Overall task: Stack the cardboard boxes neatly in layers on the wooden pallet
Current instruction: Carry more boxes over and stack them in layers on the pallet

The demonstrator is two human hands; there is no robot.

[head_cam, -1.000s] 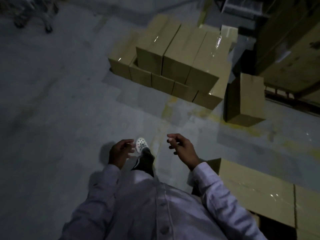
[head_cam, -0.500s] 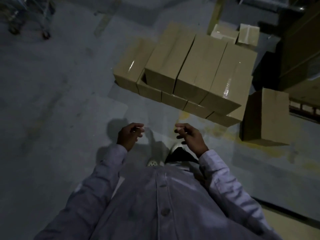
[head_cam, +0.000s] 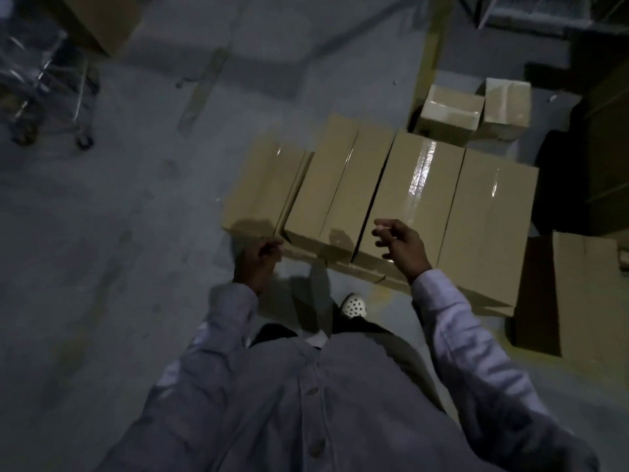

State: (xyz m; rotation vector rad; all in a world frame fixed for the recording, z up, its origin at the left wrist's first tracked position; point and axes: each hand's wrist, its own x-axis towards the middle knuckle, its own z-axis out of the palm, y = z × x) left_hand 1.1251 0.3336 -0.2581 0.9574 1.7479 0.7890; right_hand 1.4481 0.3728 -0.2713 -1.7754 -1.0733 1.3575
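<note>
Near the box pile (head_cam: pixel 425 199), the left hand (head_cam: pixel 258 264) and right hand (head_cam: pixel 401 247) hang loose and empty; next, I think, they must grab one.

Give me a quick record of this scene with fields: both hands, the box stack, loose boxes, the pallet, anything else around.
left hand: empty, fingers loosely curled, by the stack's near-left corner
right hand: empty, fingers loosely curled, over the stack's near edge
box stack: upper row of boxes side by side on a lower layer
lone box: on the floor, right of the stack
small boxes: two, behind the stack
wooden pallet: not in view
wheeled cart: far left, blurred
</note>
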